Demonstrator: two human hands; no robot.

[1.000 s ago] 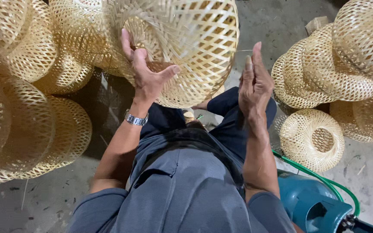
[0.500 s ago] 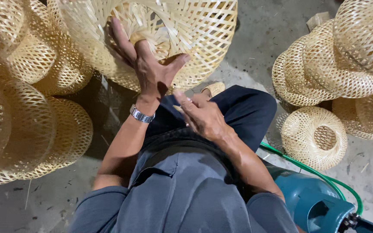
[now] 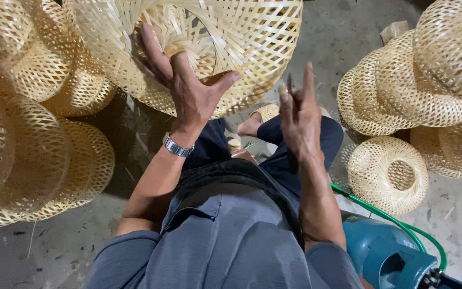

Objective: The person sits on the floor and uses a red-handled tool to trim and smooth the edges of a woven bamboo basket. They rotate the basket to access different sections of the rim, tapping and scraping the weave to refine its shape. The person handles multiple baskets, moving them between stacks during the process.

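A single camera sits on the person's head and looks steeply down along the chest and lap to the concrete floor (image 3: pixel 348 37). It is close to both forearms. No second view shares the scene.

A basket-weaving workshop — stacked woven bamboo baskets (image 3: pixel 38 134) (dozens) crowd the concrete floor (image 3: pixel 343 37).
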